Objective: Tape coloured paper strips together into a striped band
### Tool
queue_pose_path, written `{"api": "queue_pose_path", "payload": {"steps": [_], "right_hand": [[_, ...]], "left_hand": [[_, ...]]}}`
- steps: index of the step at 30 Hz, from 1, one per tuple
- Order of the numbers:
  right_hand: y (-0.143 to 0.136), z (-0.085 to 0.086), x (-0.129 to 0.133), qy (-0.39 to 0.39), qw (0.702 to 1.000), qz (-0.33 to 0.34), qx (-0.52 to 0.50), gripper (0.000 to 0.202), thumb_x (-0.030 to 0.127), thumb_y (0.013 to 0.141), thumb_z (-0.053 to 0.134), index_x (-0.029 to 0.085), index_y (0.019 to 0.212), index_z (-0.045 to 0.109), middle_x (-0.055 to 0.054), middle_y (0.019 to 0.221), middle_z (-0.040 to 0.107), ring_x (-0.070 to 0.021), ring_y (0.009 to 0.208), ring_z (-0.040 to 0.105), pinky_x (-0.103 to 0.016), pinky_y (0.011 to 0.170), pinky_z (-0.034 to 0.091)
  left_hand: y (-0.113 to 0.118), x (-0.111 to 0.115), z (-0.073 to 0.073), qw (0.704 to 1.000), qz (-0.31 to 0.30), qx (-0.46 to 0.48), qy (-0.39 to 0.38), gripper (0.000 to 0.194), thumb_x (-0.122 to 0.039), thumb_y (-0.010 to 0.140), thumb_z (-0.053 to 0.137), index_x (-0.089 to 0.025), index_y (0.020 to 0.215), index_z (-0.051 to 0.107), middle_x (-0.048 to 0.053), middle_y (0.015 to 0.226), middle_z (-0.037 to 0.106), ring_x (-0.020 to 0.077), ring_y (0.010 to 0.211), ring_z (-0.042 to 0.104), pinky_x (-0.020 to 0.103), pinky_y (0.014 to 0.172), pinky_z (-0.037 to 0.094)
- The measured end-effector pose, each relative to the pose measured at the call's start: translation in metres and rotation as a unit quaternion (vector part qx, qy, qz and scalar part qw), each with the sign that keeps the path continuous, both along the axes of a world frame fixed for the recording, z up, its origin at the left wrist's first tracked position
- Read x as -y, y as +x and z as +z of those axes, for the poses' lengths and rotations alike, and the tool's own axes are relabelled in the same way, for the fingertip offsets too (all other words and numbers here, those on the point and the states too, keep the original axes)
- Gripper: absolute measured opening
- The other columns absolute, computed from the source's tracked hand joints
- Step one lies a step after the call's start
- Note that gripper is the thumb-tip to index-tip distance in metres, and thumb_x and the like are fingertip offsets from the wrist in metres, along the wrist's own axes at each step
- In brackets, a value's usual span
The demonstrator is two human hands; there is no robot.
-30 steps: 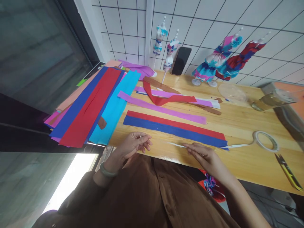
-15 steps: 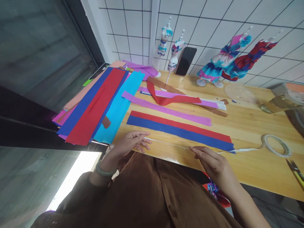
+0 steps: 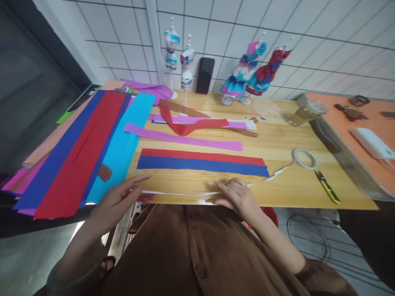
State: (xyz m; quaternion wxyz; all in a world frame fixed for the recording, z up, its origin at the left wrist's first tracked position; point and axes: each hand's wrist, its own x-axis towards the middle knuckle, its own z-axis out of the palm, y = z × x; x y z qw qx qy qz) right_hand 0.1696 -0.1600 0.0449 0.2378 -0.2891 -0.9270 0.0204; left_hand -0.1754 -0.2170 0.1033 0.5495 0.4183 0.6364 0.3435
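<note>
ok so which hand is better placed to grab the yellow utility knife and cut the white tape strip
Right, probably. The right hand rests on the white tape strip on the side towards the yellow utility knife and white tape roll. The left hand pins the strip's far end, further from the knife.

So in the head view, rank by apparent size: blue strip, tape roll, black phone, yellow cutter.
1. blue strip
2. black phone
3. tape roll and yellow cutter: look alike, unranked; the phone is farther away, so its place is unsure.

Tape strip [image 3: 179, 193] lies along the table's [image 3: 286, 197] near edge, behind it two paper strips [image 3: 200, 161]. Tape roll [image 3: 305, 158] and cutter [image 3: 327, 187] sit toward the right edge; mannequins [image 3: 243, 76] line the far edge.
</note>
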Motion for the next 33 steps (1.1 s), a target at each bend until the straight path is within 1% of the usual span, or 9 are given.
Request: {"api": "queue_pose_path", "payload": {"steps": [2, 5, 9, 13, 16, 20, 25, 29, 33], "right_hand": [[0.009, 0.001, -0.004, -0.009, 1.0, -0.014, -0.006, 0.057, 0.034, 0.081, 0.061, 0.017, 0.131, 0.039, -0.009, 0.089, 0.066, -0.0203, 0.084, 0.06, -0.044, 0.086, 0.044], [0.036, 0.002, -0.015, -0.029, 0.997, -0.069, -0.009, 0.046, 0.024, 0.085, 0.054, 0.019, 0.129, 0.043, -0.01, 0.105, 0.065, -0.0213, 0.099, 0.057, -0.047, 0.094, 0.04], [0.1, -0.009, -0.04, -0.039, 0.983, -0.18, -0.022, 0.04, 0.012, 0.082, 0.045, 0.018, 0.121, 0.053, -0.011, 0.108, 0.063, -0.0227, 0.103, 0.056, -0.044, 0.086, 0.047], [0.164, -0.026, -0.067, -0.017, 0.959, -0.282, 0.017, 0.034, 0.016, 0.08, 0.044, 0.013, 0.109, 0.062, -0.013, 0.104, 0.065, -0.0248, 0.098, 0.057, -0.043, 0.084, 0.047], [0.191, -0.032, -0.078, -0.018, 0.95, -0.306, 0.065, 0.032, 0.017, 0.082, 0.042, 0.013, 0.104, 0.065, -0.014, 0.101, 0.066, -0.0251, 0.095, 0.058, -0.043, 0.083, 0.046], [0.201, -0.028, -0.077, -0.01, 0.943, -0.319, 0.089, 0.027, 0.024, 0.084, 0.046, 0.017, 0.098, 0.067, -0.011, 0.094, 0.067, -0.0251, 0.091, 0.057, -0.044, 0.086, 0.042], [0.2, -0.023, -0.071, 0.014, 0.939, -0.333, 0.091, 0.023, 0.027, 0.085, 0.046, 0.017, 0.089, 0.067, -0.01, 0.09, 0.067, -0.025, 0.09, 0.056, -0.041, 0.084, 0.041], [0.204, -0.031, -0.07, 0.023, 0.921, -0.386, 0.037, 0.019, 0.029, 0.083, 0.048, 0.017, 0.083, 0.062, -0.01, 0.082, 0.066, -0.0239, 0.081, 0.058, -0.038, 0.077, 0.044], [0.211, -0.039, -0.064, -0.022, 0.895, -0.444, -0.038, 0.015, 0.029, 0.079, 0.05, 0.019, 0.089, 0.055, -0.009, 0.089, 0.067, -0.0222, 0.077, 0.06, -0.035, 0.07, 0.045]], "left_hand": [[-0.002, 0.004, 0.003, 1.0, 0.02, -0.02, -0.012, 0.056, -0.053, 0.073, 0.059, -0.022, 0.119, 0.053, 0.007, 0.1, 0.068, 0.0229, 0.083, 0.067, 0.033, 0.073, 0.056], [-0.004, 0.011, 0.002, 0.998, 0.039, -0.031, -0.033, 0.059, -0.054, 0.072, 0.06, -0.025, 0.122, 0.05, 0.004, 0.097, 0.069, 0.0224, 0.086, 0.067, 0.033, 0.076, 0.056], [-0.008, 0.019, -0.003, 0.995, 0.069, -0.035, -0.066, 0.058, -0.055, 0.07, 0.062, -0.03, 0.121, 0.051, 0.001, 0.103, 0.068, 0.0229, 0.088, 0.066, 0.034, 0.08, 0.055], [-0.009, 0.024, -0.005, 0.994, 0.077, -0.036, -0.066, 0.055, -0.053, 0.069, 0.064, -0.033, 0.119, 0.052, -0.001, 0.106, 0.067, 0.0234, 0.09, 0.065, 0.034, 0.082, 0.055], [-0.006, 0.025, -0.004, 0.993, 0.088, -0.046, -0.066, 0.057, -0.055, 0.066, 0.065, -0.033, 0.117, 0.054, -0.001, 0.105, 0.068, 0.0241, 0.088, 0.066, 0.034, 0.08, 0.056], [-0.003, 0.022, -0.001, 0.99, 0.108, -0.053, -0.07, 0.058, -0.058, 0.062, 0.067, -0.032, 0.113, 0.057, -0.001, 0.106, 0.068, 0.0239, 0.083, 0.067, 0.035, 0.079, 0.056], [-0.004, 0.017, -0.004, 0.991, 0.098, -0.03, -0.088, 0.066, -0.058, 0.06, 0.068, -0.029, 0.117, 0.053, 0.002, 0.104, 0.068, 0.0252, 0.089, 0.066, 0.037, 0.082, 0.054], [-0.001, 0.011, -0.008, 0.993, 0.071, -0.02, -0.091, 0.069, -0.059, 0.064, 0.065, -0.027, 0.123, 0.047, 0.003, 0.099, 0.07, 0.0247, 0.092, 0.065, 0.037, 0.085, 0.052], [0.007, 0.004, -0.013, 0.995, 0.039, -0.02, -0.088, 0.072, -0.06, 0.066, 0.063, -0.022, 0.124, 0.046, 0.005, 0.097, 0.07, 0.0241, 0.097, 0.064, 0.035, 0.088, 0.05]]}}
